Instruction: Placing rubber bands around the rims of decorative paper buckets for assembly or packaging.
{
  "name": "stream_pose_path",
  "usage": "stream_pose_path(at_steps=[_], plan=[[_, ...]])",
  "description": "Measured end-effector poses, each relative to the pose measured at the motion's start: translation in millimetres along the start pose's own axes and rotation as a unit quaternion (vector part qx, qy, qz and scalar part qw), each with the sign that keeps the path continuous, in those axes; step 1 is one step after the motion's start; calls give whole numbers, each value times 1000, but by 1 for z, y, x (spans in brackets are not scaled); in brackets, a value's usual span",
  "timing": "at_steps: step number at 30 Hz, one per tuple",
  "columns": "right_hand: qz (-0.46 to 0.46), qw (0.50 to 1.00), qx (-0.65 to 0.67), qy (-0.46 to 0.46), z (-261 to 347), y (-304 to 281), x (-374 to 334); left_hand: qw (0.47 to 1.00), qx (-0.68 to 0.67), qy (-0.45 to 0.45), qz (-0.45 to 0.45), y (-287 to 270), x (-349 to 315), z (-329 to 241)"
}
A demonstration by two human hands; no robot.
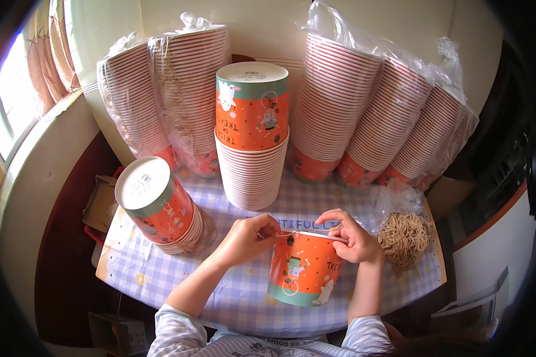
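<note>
An orange paper bucket (307, 271) with a green base band and printed cartoon figures stands upright at the table's near edge, in front of me. At the left side of its rim my left hand (250, 237) pinches a thin tan cord (289, 234). My right hand (357, 239) is at the right side of the rim, its thumb and fingers curled around the cord's other end, with the index finger raised. The cord runs across the rim between both hands. The bucket's inside is mostly hidden.
Behind the bucket stands a tall stack of upside-down buckets (253, 172); a shorter stack (155, 202) is at left. Plastic-wrapped bucket stacks (336, 107) line the back. A heap of tan cords (404, 238) lies at right on the checked tablecloth (238, 297).
</note>
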State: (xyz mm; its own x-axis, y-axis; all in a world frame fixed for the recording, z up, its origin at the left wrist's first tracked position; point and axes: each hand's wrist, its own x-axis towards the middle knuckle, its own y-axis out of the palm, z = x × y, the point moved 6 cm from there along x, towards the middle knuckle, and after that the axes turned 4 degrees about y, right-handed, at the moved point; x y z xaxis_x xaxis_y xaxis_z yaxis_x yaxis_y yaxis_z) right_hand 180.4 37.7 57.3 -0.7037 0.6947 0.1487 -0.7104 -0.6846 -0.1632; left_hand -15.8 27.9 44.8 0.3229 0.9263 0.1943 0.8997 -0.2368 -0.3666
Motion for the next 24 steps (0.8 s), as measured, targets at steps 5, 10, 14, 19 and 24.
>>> stream_pose_path(at_steps=[5,10,14,19,24], plan=[[0,1000,-6,-2,0,0,-2,1000,-1,2,3,1,1,0],[-11,1000,-15,-4,1,1,-1,1000,12,10,3,1,0,-1],[-3,1000,-10,4,1,1,-1,1000,6,16,3,1,0,2],[20,999,-45,-10,1,2,-2,1000,6,21,4,3,2,3],[1,992,-105,-72,6,4,-3,1000,-12,10,9,4,2,5]])
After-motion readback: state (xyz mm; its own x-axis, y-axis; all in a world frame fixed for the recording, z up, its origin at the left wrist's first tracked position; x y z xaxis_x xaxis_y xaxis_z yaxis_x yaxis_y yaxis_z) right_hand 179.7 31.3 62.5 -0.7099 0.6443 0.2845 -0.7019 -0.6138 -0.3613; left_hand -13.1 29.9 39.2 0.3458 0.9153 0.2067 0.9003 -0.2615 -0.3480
